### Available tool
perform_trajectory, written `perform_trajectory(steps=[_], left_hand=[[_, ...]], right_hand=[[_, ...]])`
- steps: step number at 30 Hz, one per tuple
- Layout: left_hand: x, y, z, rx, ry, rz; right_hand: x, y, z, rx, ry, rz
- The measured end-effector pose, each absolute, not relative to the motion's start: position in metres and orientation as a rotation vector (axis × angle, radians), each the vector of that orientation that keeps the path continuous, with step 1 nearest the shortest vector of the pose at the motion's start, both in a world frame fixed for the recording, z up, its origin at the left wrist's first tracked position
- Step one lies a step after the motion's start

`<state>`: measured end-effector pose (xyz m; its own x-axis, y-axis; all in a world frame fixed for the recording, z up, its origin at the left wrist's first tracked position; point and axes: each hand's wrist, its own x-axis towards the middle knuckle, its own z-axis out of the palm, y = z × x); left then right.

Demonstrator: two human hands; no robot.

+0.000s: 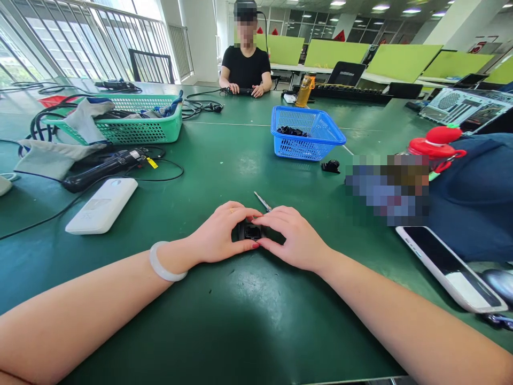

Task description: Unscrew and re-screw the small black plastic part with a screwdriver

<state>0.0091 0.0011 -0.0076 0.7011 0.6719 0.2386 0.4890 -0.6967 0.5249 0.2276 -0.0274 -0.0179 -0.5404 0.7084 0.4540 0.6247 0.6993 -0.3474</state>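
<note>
Between my two hands sits a small black plastic part (pixel 252 231), low on the green table (pixel 244 321). My left hand (pixel 220 231) curls round its left side, thumb at the near edge and fingers at the far edge. From the right, my right hand (pixel 294 235) pinches the same part with thumb and fingertips. My fingers hide some of its outline, and I cannot make out its exact kind. Just beyond my right fingers lies a slim screwdriver (pixel 262 201), its handle end partly covered by the hand.
A blue basket (pixel 308 147) holds black parts; another black piece (pixel 331 166) lies beside it. At left are a green basket (pixel 140 131), a black corded tool (pixel 106 168) and a white power bank (pixel 102 206). A phone (pixel 449 267) lies right. A person (pixel 246 64) sits opposite.
</note>
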Motion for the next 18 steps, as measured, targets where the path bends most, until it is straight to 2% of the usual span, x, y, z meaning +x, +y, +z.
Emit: perform_trajectory(steps=[9,18], left_hand=[[0.0086,-0.0001,-0.0081,2.526,0.967,0.839],[0.0083,0.0023,-0.0112,2.631,0.960,0.568]], right_hand=[[0.2292,-0.0222,-0.0203,-1.298,-2.202,0.091],[0.2278,-0.0212,-0.0239,-1.453,-2.320,0.141]])
